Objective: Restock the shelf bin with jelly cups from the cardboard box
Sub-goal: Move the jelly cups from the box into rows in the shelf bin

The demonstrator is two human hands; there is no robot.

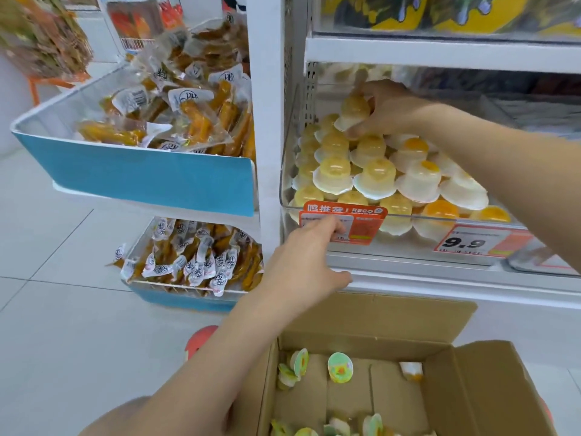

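Atop bin (284, 171) stack, right hand (388, 110) grips 1 jelly cup (353, 113)

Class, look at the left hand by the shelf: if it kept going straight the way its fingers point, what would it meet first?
Most likely the orange price tag on the clear shelf bin. The left hand looks already at it, though depth is hard to judge.

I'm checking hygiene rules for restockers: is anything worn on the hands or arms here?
Nothing shows. The left hand and right hand are bare, without gloves, rings or watch in view, and both forearms are uncovered, with no sleeve reaching into the picture.
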